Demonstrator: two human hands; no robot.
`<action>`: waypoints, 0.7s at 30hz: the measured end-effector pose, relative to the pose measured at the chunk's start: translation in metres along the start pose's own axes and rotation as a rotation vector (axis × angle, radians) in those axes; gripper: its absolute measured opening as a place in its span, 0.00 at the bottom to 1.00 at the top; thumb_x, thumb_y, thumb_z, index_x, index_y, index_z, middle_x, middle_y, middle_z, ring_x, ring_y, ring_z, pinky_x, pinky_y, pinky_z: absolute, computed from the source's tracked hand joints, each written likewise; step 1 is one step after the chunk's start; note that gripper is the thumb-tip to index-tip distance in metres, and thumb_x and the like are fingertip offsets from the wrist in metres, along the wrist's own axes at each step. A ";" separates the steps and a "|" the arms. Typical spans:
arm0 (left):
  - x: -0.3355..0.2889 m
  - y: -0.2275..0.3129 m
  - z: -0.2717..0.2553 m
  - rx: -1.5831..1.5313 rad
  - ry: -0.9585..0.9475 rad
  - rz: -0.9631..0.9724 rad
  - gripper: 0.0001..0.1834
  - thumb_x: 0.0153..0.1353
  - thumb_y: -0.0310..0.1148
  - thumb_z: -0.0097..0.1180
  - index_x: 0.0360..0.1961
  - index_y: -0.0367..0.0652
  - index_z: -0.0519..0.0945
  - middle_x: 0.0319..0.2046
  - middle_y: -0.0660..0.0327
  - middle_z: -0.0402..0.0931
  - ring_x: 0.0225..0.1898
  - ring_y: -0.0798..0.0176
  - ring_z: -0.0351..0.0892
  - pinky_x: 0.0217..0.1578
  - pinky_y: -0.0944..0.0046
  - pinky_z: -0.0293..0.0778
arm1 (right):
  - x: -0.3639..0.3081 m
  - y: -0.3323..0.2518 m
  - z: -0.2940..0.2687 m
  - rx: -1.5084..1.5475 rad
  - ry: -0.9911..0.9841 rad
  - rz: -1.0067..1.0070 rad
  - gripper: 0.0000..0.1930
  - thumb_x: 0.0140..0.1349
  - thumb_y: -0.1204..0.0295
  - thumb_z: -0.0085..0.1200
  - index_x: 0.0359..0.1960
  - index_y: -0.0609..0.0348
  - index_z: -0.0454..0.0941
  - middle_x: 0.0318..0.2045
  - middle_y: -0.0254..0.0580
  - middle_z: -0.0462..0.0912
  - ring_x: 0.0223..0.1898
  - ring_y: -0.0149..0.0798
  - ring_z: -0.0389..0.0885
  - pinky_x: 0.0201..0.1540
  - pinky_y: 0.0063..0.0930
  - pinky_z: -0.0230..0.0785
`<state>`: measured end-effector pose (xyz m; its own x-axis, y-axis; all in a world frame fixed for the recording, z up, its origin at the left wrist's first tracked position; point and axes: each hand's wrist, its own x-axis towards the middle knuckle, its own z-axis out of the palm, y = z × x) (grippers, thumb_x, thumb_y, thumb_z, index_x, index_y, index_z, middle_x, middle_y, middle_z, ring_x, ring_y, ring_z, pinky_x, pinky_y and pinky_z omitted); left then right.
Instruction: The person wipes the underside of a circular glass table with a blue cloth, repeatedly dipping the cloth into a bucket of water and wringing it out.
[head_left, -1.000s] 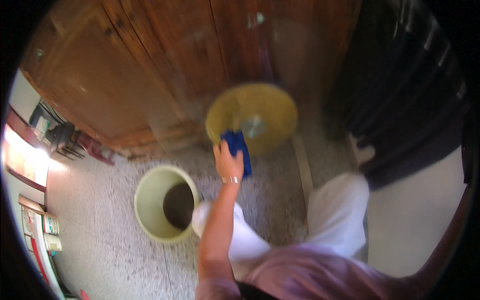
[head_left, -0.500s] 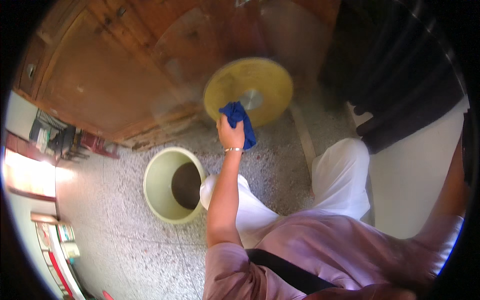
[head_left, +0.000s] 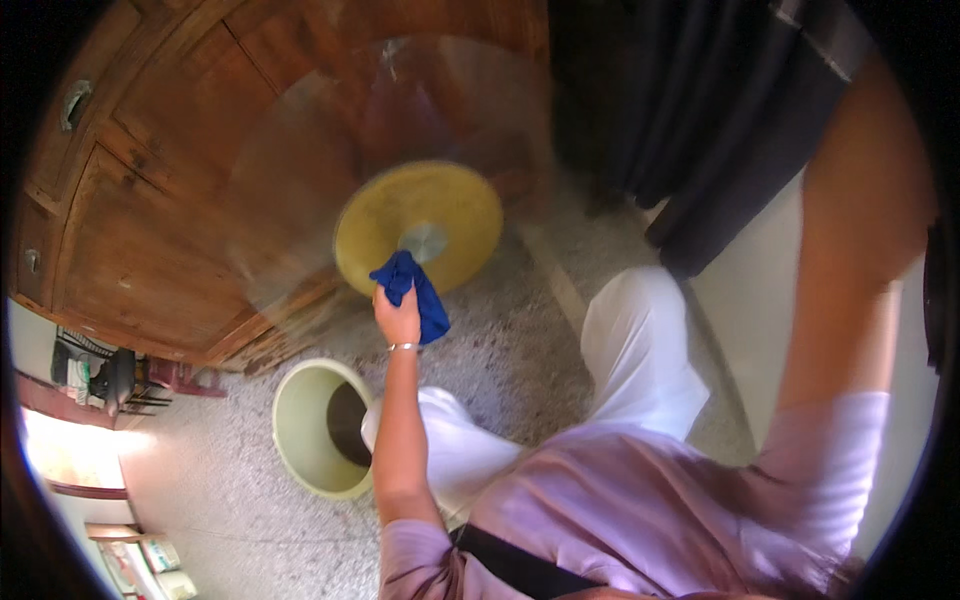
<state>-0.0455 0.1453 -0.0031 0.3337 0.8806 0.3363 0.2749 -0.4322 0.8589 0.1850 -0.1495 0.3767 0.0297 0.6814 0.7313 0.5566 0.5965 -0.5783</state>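
Observation:
My left hand (head_left: 398, 318) is shut on a blue cloth (head_left: 428, 305) and presses it against a round clear glass top (head_left: 290, 180). Seen through the glass, a yellow round base (head_left: 455, 195) with a small metal centre (head_left: 428, 242) stands on the speckled floor. The cloth lies over the near edge of that yellow disc. A thin bracelet sits on my left wrist. My right arm (head_left: 850, 260) is raised along the right side, and its hand is hidden beyond the top rim of the picture.
A pale green bucket (head_left: 292, 440) stands on the floor beside my left knee. A wooden panelled door (head_left: 140, 220) fills the back left. A dark curtain (head_left: 700, 120) hangs at the back right. Small items lie at the far left edge (head_left: 100, 375).
My left hand with the blue cloth has shifted slightly across the glass. My right arm has come up into view on the right. The head has tilted.

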 end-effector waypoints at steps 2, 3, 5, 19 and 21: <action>0.006 0.070 0.039 -0.348 -0.145 -0.041 0.18 0.52 0.32 0.60 0.43 0.35 0.75 0.42 0.53 0.76 0.42 0.60 0.75 0.45 0.63 0.67 | 0.035 -0.026 -0.011 0.104 -0.070 0.004 0.24 0.64 0.58 0.39 0.58 0.59 0.63 0.55 0.45 0.68 0.54 0.40 0.69 0.55 0.33 0.61; -0.006 0.048 0.011 -0.384 -0.187 -0.204 0.18 0.52 0.31 0.59 0.43 0.34 0.75 0.43 0.54 0.76 0.42 0.63 0.75 0.45 0.65 0.67 | 0.037 0.037 0.013 0.339 -0.066 0.053 0.24 0.64 0.58 0.39 0.58 0.59 0.63 0.55 0.45 0.68 0.54 0.40 0.68 0.55 0.33 0.61; 0.001 0.083 0.020 -0.482 -0.111 -0.109 0.17 0.54 0.26 0.58 0.45 0.34 0.73 0.42 0.61 0.76 0.40 0.68 0.74 0.46 0.69 0.67 | 0.054 0.041 0.012 0.493 -0.077 0.071 0.25 0.64 0.58 0.39 0.58 0.59 0.63 0.56 0.45 0.68 0.54 0.40 0.68 0.55 0.33 0.61; 0.076 0.190 0.021 -0.165 -0.385 0.568 0.42 0.51 0.32 0.54 0.65 0.35 0.48 0.63 0.41 0.48 0.65 0.44 0.47 0.63 0.54 0.44 | -0.062 0.235 0.162 0.066 0.602 0.385 0.25 0.51 0.72 0.55 0.53 0.64 0.67 0.48 0.49 0.72 0.47 0.40 0.72 0.50 0.30 0.65; 0.120 0.177 -0.004 0.375 -0.033 0.757 0.42 0.51 0.34 0.56 0.64 0.34 0.49 0.63 0.40 0.46 0.65 0.41 0.44 0.63 0.52 0.44 | -0.018 0.216 0.159 -0.412 0.492 0.272 0.29 0.47 0.73 0.56 0.55 0.54 0.66 0.48 0.51 0.71 0.48 0.43 0.72 0.52 0.32 0.65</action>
<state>0.0393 0.1754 0.1911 0.5728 0.3241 0.7529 0.2461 -0.9441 0.2192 0.1722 0.0344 0.1810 0.5312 0.4546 0.7150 0.7428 0.1560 -0.6511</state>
